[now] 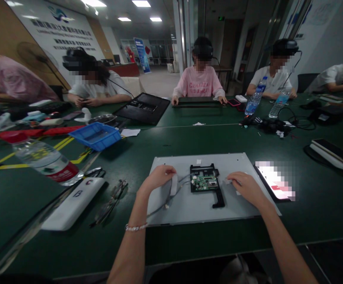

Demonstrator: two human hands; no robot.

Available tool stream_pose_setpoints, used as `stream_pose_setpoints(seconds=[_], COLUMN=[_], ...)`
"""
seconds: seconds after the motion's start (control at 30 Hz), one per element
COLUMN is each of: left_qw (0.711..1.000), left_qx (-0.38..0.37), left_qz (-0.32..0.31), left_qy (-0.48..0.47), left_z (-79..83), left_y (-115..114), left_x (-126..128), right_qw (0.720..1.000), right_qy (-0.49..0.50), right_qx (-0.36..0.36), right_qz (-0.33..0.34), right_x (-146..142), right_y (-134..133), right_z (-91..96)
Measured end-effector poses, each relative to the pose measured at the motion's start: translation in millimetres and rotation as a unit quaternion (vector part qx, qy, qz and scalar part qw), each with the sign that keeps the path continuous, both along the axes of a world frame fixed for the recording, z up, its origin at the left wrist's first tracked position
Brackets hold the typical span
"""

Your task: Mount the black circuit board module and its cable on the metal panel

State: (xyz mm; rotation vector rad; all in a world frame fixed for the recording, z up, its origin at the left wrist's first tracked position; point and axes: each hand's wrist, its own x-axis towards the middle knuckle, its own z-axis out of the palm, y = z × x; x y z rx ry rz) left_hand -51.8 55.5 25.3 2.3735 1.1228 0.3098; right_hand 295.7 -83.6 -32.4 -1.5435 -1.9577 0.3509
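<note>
A pale grey flat panel [186,213] lies on the table in front of me. On its middle sits a black plastic bracket [219,199] with a green circuit board [202,182] in it. Grey cables [156,212] run from the board's left side toward the panel's left edge. My left hand [158,177], left of the board, is closed with a whitish strip [174,184] hanging at its fingertips. To the right of the bracket, my right hand [246,188] pinches a small, whitish, translucent piece [227,181]; its kind is unclear.
A lit phone [273,181] lies at the panel's right edge. Leftward are glasses [110,201], a white power bank [73,205], a water bottle [47,159] and a blue tray [96,136]. Several people sit around the green table [174,138], which also bears bottles and cables.
</note>
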Motion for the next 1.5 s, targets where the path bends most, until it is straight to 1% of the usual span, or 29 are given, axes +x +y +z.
stream_pose_setpoints(seconds=[0.17, 0.4, 0.53, 0.63, 0.7, 0.8, 0.9, 1.03, 1.1, 1.27, 1.5], left_qw=[0.999, 0.997, 0.995, 0.995, 0.996, 0.996, 0.994, 0.989, 0.987, 0.989, 0.987], left_qx=[0.04, 0.047, 0.073, 0.093, 0.078, 0.036, -0.006, -0.048, -0.057, -0.063, -0.074], left_qz=[0.034, 0.057, 0.064, 0.037, -0.001, -0.061, -0.099, -0.132, -0.14, -0.122, -0.121], left_qy=[0.006, 0.036, 0.017, -0.022, -0.039, -0.048, -0.047, -0.044, -0.049, -0.062, -0.072], left_z=[-0.4, -4.0, -1.7, 4.9, 10.0, 14.0, 11.5, 5.4, 3.8, 2.9, 3.3], left_y=[1.5, 1.3, 0.3, -6.4, -14.5, -28.1, -37.5, -40.7, -40.3, -39.9, -39.5], left_x=[-2.7, -1.8, 0.1, 9.0, 18.1, 31.9, 41.2, 45.8, 46.3, 47.0, 47.8], right_qw=[1.0, 1.0, 1.0, 1.0, 1.0, 0.999, 0.999, 0.999, 1.0, 1.0, 1.0], right_qy=[0.003, -0.002, -0.004, -0.001, -0.001, 0.001, 0.001, -0.006, -0.009, -0.011, -0.014], right_qx=[0.007, -0.012, -0.024, -0.026, -0.029, -0.034, -0.035, -0.031, -0.03, -0.026, -0.011], right_qz=[-0.008, 0.0, 0.008, 0.004, 0.002, 0.002, 0.002, -0.003, -0.001, 0.006, 0.0], right_x=[-1.6, -6.8, -8.2, -7.6, -6.9, -6.1, -6.4, -7.8, -8.1, -7.0, -5.8], right_y=[-0.6, -4.0, -4.3, -2.9, -2.2, -2.0, -2.6, -3.3, -3.3, -2.3, -2.3], right_z=[2.4, 11.4, 12.5, 10.9, 9.9, 9.4, 10.1, 11.4, 11.7, 9.6, 6.2])
